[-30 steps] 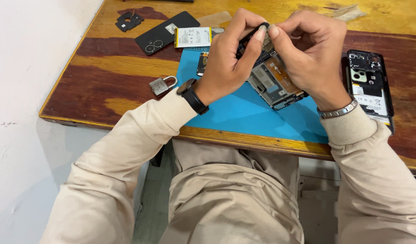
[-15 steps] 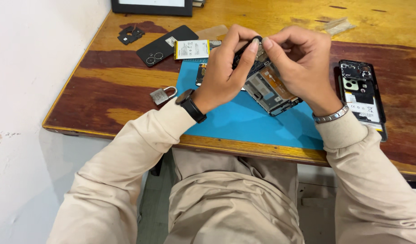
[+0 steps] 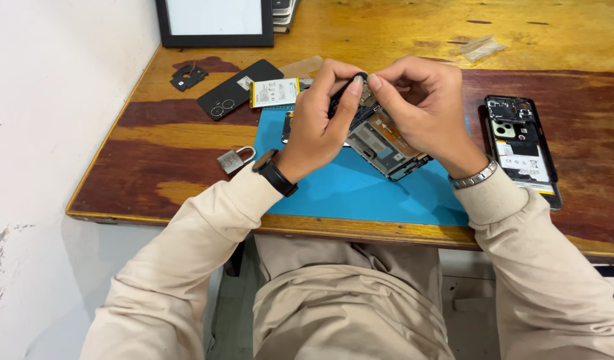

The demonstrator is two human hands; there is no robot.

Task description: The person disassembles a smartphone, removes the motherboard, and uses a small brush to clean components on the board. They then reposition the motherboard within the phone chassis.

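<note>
Head view: you look down on both of your hands, raised together over the blue mat (image 3: 360, 190) on the wooden table (image 3: 153, 143).
Thing in hand: the opened phone body (image 3: 387, 143), circuit side up, is tilted above the mat; its upper end is hidden between your hands and its lower corner hangs free toward you.
Long axis: it runs on a slant, from upper left under your fingers down to lower right.
Left hand (image 3: 320, 127): your fingers are curled and closed on the upper left edge of the phone body, thumb pressed toward the top.
Right hand (image 3: 423, 110): your fingertips are pinched close together at the top end, just touching the left thumb; what small part they pinch you cannot tell, it is hidden.
Which is nearer: both hands meet at the same top end; the right one covers more of the long side.
Left of the mat: a padlock (image 3: 235, 160), a black back cover (image 3: 239, 89) and a battery (image 3: 275, 93).
Right of the mat: a second opened phone (image 3: 520, 150), lying flat, well apart from your right wrist.
</note>
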